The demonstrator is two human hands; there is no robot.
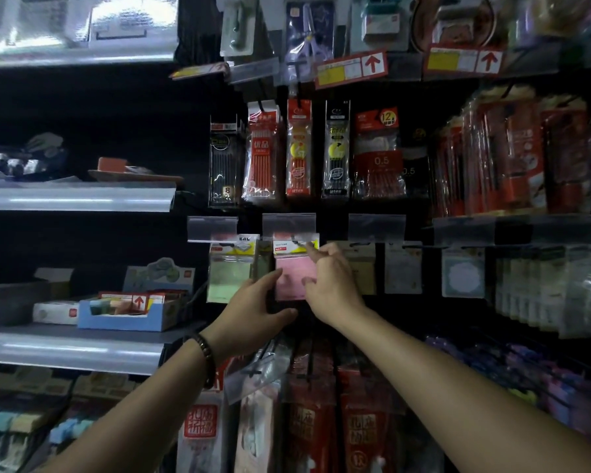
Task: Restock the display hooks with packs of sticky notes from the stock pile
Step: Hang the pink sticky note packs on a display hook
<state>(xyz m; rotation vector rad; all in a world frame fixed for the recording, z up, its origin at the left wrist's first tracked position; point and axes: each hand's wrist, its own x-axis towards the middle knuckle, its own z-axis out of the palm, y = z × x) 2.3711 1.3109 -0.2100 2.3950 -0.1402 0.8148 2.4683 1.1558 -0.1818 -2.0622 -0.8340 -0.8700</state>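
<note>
A pack of pink sticky notes (292, 273) with a yellow and white header card hangs at a display hook (296, 238) in the middle of the dark peg wall. My right hand (331, 285) pinches the pack's top right corner near the hook. My left hand (253, 308) cups the pack's lower left edge from below. To its left hangs a pack of pale green sticky notes (229, 271) on the neighbouring hook. The stock pile is not in view.
Clear price-tag holders (376, 227) jut out above each hook. Packs of pens (299, 148) hang in the row above, more note packs (403, 268) to the right, red packets (307, 421) below. Grey shelves (75, 199) with a blue box (127, 312) stand at left.
</note>
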